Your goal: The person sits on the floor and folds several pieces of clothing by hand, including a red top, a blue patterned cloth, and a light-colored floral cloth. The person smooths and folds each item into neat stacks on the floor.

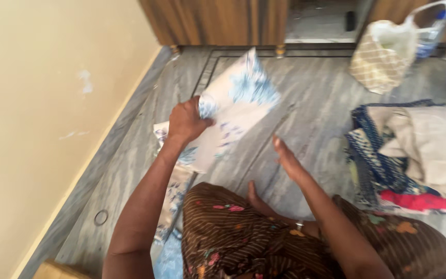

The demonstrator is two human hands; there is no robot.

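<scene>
Left hand [186, 122] grips the folded floral cloth [233, 106], lifted clear of the grey floor [311, 119]. Your right hand [286, 157] hovers flat, open and empty beside that cloth, probably to steady it.

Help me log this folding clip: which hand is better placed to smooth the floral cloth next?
Probably the right hand: it hovers open and empty beside the floral cloth, while the left hand grips it.
</scene>
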